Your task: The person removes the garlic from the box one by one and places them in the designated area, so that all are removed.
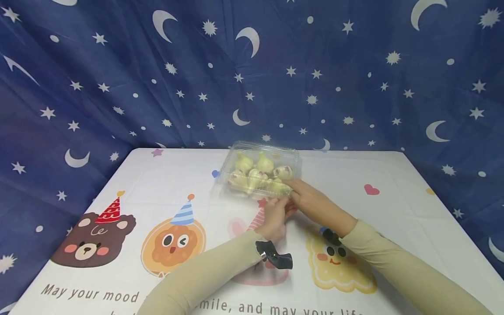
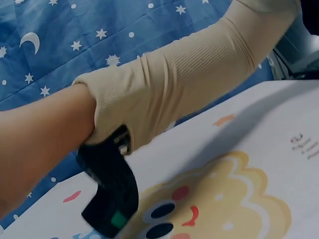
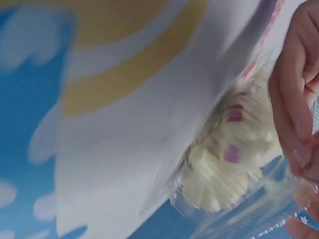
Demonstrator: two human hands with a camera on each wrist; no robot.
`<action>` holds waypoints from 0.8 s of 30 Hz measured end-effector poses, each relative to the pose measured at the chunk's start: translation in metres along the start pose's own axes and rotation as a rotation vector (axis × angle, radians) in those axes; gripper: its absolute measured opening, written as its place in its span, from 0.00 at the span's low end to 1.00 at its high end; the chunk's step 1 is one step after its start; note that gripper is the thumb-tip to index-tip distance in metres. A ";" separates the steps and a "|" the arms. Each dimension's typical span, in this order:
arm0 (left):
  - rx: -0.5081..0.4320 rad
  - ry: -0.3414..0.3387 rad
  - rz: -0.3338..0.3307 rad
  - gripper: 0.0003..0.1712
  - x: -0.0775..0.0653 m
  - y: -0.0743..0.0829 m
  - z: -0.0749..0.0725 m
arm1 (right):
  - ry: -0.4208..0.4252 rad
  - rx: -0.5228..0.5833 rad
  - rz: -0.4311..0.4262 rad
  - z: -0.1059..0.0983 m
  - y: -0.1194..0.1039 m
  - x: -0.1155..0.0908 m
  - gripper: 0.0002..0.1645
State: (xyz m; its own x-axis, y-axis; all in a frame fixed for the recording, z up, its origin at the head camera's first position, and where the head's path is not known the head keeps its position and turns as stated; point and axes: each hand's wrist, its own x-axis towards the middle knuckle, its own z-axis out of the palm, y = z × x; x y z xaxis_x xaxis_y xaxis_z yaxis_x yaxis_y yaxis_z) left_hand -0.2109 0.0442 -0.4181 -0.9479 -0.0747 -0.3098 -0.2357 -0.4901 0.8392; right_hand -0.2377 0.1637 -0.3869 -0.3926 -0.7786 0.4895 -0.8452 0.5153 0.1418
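A clear plastic clamshell box (image 1: pixel 225 168) stands toward the far side of the table, with several garlic bulbs (image 1: pixel 257 179) visible through it. At its near right corner my two hands meet. My left hand (image 1: pixel 274 218) pinches the front edge there, thumb and fingers drawn together, also seen in the right wrist view. From the right, my right hand (image 1: pixel 315 203) reaches over the corner, its fingers (image 3: pixel 303 230) bent onto the plastic rim beside the left fingertips. The left wrist view shows only the right forearm, in a beige sleeve (image 2: pixel 174 79) with a black strap.
The white tablecloth (image 1: pixel 346 168) bears printed cartoon figures, such as a bear (image 1: pixel 92 238), and lettering along the near side. A blue curtain (image 1: pixel 275 100) with moons and stars rises behind the table and along its left and right sides.
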 end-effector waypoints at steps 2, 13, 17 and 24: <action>0.001 0.011 0.007 0.02 0.001 0.001 0.002 | 0.016 -0.039 -0.009 0.002 0.000 0.003 0.12; -0.015 0.048 -0.029 0.03 0.000 0.005 0.007 | 0.125 -0.125 -0.017 0.014 0.001 0.003 0.14; -0.021 0.037 -0.044 0.03 0.000 0.006 0.007 | 0.148 -0.091 -0.001 0.015 0.002 0.002 0.17; -0.027 0.051 -0.057 0.08 0.001 0.008 0.006 | 0.152 -0.064 -0.003 0.018 0.002 0.003 0.19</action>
State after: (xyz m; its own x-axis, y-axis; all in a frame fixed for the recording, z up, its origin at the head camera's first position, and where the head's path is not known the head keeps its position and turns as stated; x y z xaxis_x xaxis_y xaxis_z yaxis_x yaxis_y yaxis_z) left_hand -0.2148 0.0455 -0.4085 -0.9209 -0.0897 -0.3794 -0.2821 -0.5183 0.8073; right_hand -0.2467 0.1564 -0.4007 -0.3269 -0.7193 0.6130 -0.8192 0.5390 0.1957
